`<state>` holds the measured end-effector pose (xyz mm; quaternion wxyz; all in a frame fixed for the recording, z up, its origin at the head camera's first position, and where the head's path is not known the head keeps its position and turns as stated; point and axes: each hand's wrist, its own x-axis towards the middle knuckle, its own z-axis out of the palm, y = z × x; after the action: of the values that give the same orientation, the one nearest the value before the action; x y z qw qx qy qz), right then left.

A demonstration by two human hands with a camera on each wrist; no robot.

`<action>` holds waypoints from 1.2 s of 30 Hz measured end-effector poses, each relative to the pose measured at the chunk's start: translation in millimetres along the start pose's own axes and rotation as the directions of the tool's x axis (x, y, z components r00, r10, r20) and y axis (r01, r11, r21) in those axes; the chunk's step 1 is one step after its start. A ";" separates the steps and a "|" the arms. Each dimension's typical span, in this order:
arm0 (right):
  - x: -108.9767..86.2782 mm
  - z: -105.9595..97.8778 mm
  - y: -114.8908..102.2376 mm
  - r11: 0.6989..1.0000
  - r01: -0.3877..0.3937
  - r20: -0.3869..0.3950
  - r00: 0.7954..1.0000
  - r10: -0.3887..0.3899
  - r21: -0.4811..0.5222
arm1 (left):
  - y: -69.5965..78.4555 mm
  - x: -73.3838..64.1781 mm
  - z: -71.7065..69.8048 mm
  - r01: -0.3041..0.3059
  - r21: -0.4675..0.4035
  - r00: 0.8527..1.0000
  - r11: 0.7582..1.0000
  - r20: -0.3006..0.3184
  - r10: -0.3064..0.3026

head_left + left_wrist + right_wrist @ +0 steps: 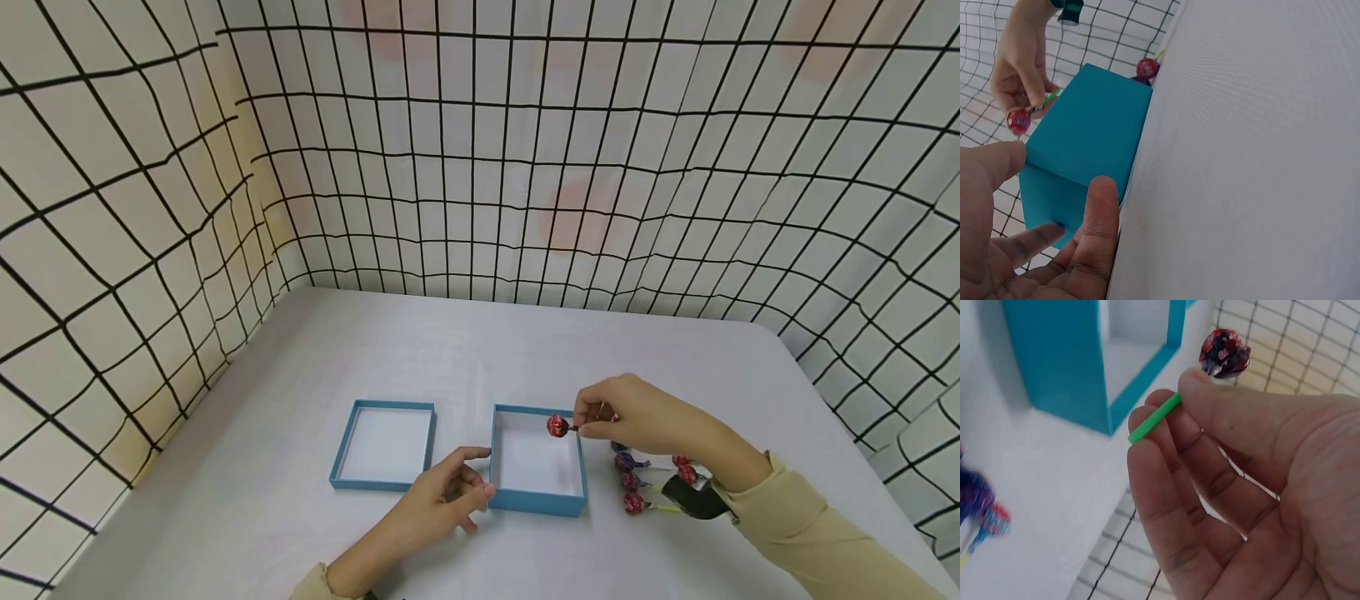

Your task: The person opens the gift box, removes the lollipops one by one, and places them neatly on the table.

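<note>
A red-wrapped lollipop (pixel 557 426) is over the right part of the blue open box (pixel 538 502). My right hand (pixel 637 417) pinches it by its green stick (pixel 1155 417) between thumb and fingers, with the candy end pointing left. My left hand (pixel 442 496) is at the box's left wall, its fingers loosely spread. In the left wrist view, the fingertips (pixel 1102 194) lie along the blue outer sides of the box. The white floor of the box shows bare in the head view.
Left of the box lies a shallow blue-rimmed lid (pixel 375 484), inside up. Several wrapped lollipops (pixel 634 502) lie on the white table (pixel 247 517) to the right, partly behind my right forearm. A black-lined netting wall (pixel 480 167) surrounds the table's back and sides.
</note>
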<state>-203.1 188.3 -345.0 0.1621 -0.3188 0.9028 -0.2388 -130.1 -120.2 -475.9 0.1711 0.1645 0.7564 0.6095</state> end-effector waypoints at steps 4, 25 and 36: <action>-19.5 -5.7 13.7 1.000 -0.020 -0.035 0.999 0.019 -0.005 | 0.7 -0.7 -0.8 -0.003 0.006 1.000 1.000 0.004 0.003; -112.1 8.2 119.7 0.994 -0.108 -0.085 0.990 0.109 0.017 | 0.0 0.1 -0.1 0.015 0.012 1.000 1.000 0.003 -0.015; -133.3 24.1 155.6 0.986 -0.158 -0.058 0.985 0.161 0.055 | 1.1 0.2 -0.6 0.003 -0.009 1.000 1.000 0.015 -0.003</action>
<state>-170.7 373.7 -429.5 0.1603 -0.2337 0.9238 -0.2574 -130.6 -120.4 -474.8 0.1784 0.1669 0.7526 0.6115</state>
